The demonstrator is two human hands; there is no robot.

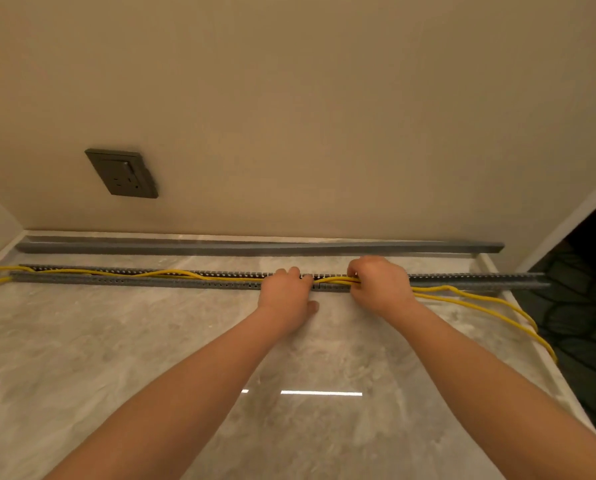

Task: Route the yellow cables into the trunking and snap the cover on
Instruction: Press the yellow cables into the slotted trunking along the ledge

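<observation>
A long grey slotted trunking (151, 279) lies across the marble floor, parallel to the wall. Yellow cables (172, 273) run inside its left half, then leave it under my right hand and trail loose over the floor to the right. My left hand (286, 292) presses down on the trunking near its middle, fingers curled over the channel. My right hand (379, 284) is closed around the yellow cables just right of it, holding them at the channel. The grey cover (255, 248) lies separately against the foot of the wall.
A dark wall socket (121, 174) sits on the beige wall at the left. The floor slab ends at a step on the right, with a dark patterned carpet (580, 327) below. A white door frame (566, 220) rises at the far right.
</observation>
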